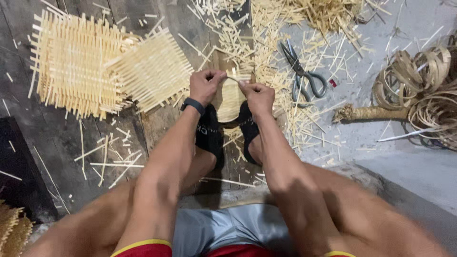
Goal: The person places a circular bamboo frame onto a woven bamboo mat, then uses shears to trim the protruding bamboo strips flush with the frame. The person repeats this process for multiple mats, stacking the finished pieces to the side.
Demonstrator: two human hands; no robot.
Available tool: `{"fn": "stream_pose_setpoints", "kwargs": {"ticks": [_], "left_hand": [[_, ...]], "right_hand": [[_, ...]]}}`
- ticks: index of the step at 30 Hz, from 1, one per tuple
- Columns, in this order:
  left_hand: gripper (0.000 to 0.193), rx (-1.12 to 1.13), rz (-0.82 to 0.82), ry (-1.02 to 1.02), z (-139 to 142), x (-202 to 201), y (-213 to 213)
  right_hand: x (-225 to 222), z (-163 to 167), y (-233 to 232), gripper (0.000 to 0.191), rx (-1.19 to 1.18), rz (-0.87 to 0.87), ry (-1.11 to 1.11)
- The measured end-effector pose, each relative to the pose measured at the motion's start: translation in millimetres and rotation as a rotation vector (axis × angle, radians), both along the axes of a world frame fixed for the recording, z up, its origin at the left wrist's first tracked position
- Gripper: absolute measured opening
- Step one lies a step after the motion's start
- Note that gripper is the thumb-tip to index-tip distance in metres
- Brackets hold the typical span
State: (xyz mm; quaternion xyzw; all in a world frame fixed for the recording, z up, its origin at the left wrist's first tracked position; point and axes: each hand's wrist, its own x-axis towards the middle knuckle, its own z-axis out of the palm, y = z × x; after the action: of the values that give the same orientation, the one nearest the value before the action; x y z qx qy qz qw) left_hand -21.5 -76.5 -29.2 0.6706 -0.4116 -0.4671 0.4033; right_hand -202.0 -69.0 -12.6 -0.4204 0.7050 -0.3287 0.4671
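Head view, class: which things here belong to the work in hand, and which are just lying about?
In hand:
left hand
right hand
thin bamboo strip pinched between them
small woven piece held by the feet

Lying about:
scissors
woven mats
coiled strips
offcuts

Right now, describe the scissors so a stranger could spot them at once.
Start at the pale concrete floor on the right, beside the dark wooden boards. Up from the right hand, amid a scatter of cut bamboo slivers, lie the scissors. They are the only metal thing there: grey blades pointing up-left, dark looped handles toward the coiled strips.
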Motion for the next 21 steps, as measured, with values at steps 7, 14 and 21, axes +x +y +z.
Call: {"fn": "stream_pose_setpoints", "kwargs": {"ticks": [7, 14, 21], "left_hand": [[0.026, 0.017, -0.023, 0.059, -3.2, 4.7, -5.6], [0.044, -0.163, -0.339, 0.006, 36.7, 4.0, 7.7], [0.03, -0.648, -0.632, -0.858, 41.4, -40.3, 59.3]], "right_hand": [[-5.0, -19.4, -1.9, 0.028, 0.039, 0.027, -0.023], [-138.9, 77.4, -76.5, 0.036, 0.0, 0.298, 0.533], [-256.6, 183.2, -90.4, 0.03, 0.056, 0.826, 1.175]]}}
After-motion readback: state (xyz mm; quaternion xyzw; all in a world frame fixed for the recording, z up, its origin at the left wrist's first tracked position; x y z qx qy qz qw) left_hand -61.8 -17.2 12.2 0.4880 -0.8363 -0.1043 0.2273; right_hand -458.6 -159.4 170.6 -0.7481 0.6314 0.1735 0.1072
